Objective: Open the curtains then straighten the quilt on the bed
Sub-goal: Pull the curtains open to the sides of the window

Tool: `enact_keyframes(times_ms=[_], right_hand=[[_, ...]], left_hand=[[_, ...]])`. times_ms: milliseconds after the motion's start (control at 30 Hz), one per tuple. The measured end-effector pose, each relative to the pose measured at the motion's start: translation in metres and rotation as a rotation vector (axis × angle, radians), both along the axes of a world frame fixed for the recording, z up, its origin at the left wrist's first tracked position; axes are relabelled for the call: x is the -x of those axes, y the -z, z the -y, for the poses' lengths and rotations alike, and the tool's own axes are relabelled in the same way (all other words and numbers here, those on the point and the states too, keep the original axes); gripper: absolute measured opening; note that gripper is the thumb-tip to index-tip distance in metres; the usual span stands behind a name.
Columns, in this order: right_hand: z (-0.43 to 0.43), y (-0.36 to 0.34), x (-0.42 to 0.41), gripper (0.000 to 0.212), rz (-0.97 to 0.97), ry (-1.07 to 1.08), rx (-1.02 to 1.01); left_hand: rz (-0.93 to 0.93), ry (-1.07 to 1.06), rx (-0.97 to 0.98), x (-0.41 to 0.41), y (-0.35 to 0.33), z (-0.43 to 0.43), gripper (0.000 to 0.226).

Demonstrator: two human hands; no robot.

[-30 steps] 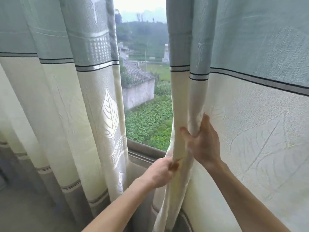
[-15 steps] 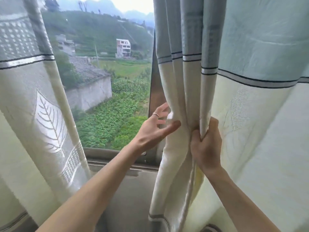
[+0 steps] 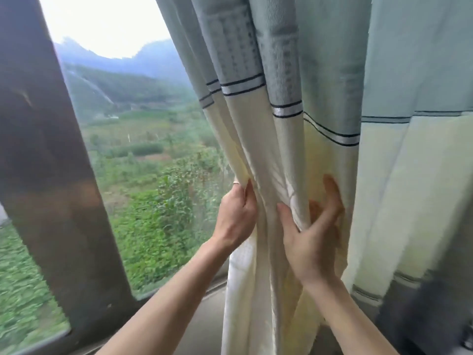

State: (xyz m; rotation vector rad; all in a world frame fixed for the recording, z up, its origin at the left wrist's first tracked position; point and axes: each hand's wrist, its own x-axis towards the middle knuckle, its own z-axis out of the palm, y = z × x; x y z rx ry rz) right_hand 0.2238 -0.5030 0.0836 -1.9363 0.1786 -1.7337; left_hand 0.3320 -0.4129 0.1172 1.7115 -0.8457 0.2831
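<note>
- The curtain (image 3: 332,73) hangs on the right side of the window (image 3: 153,175), bunched into long folds.
- It is blue-green on top and cream lower down, with thin dark and shiny lines between the two colours.
- The left grip (image 3: 236,213) is closed tight. Its fingers curl round the left edge of the bunched curtain.
- The right grip (image 3: 311,239) is just beside it, on the next folds. It is partly closed, pinching a fold between the thumb (image 3: 288,219) and the fingers (image 3: 330,198), which press on the cloth.
- Both bare arms reach up from the bottom of the view.
- Green fields and misty hills show through the glass.
- A wide dark post (image 3: 43,162) stands on the left of the window.
- A grey sill (image 3: 202,326) runs under the glass, behind the arms.
</note>
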Motion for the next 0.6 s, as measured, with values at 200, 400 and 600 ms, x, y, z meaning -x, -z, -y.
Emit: enact_keyframes(times_ms=[200,400,600], right_hand=[[0.093,-0.033,0.031,0.082,0.024,0.129,0.022],[0.198,-0.046,0.046,0.086,-0.005,0.078,-0.22],[0.308,-0.037,0.05,0.107,-0.043,0.176,-0.391]], left_hand=[[0.064,0.144,0.16,0.029,-0.019,0.099,0.065],[-0.07,0.188,0.145,0.028,-0.047,0.218,0.082],[-0.205,0.408,0.081,0.023,-0.051,0.332,0.052]])
